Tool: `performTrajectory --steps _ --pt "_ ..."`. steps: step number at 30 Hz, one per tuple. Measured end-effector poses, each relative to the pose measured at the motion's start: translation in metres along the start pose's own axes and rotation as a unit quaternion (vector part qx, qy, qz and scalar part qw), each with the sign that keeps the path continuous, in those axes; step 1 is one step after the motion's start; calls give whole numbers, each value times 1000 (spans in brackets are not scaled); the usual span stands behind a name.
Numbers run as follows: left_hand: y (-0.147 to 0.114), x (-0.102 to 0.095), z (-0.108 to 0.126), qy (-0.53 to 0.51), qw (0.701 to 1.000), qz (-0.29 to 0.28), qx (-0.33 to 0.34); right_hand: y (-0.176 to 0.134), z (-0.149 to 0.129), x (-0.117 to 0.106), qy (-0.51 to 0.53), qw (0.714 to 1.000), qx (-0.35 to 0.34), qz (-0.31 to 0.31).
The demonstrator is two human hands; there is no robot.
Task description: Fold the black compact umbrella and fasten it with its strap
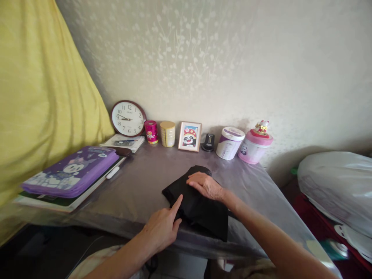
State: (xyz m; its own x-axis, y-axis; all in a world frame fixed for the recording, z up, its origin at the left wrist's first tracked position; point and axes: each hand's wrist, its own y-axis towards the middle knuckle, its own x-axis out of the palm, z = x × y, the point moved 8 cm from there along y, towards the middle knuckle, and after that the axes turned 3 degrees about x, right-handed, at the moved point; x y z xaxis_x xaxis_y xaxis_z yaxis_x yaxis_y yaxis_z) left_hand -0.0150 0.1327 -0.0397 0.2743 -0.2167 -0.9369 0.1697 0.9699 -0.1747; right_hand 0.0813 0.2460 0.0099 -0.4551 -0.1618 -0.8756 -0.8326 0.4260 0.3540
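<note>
A folded piece of black cloth (207,217) lies near the front edge of the table; its exact kind is not clear. My right hand (205,185) rests flat on its upper part, palm down, fingers stretched out to the left. On the cloth's left side is my left hand (164,223), its index finger extended over the fabric and its thumb apart, beside a small bunched edge. The other left fingers are mostly hidden. A dark strip, perhaps a strap, shows under my right wrist.
A purple case (72,170) lies on books at the left, by a white marker (112,173). Along the wall stand a clock (128,118), pink tin (151,131), yellow-lidded can (167,134), panda picture (190,136), black device (208,142) and two tubs (229,144).
</note>
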Motion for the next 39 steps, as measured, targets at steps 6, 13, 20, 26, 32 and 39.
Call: performTrajectory --steps 6,13,20,26,32,39 --pt "0 1 1 2 1000 -7 -5 5 25 23 -44 997 40 -41" --pt "0 0 -2 1 1000 -9 -13 -11 101 -17 -50 976 208 46" --pt "5 0 -10 -30 999 -7 -11 -77 144 -43 110 951 284 51" --pt "6 4 -17 -158 986 -56 -23 -92 131 -27 276 914 287 -73" --pt "7 -1 -20 -238 969 -61 -22 -86 114 -23 338 896 271 -96" --pt "6 -4 -20 -253 966 -58 -19 -74 101 -38 347 903 246 -65"
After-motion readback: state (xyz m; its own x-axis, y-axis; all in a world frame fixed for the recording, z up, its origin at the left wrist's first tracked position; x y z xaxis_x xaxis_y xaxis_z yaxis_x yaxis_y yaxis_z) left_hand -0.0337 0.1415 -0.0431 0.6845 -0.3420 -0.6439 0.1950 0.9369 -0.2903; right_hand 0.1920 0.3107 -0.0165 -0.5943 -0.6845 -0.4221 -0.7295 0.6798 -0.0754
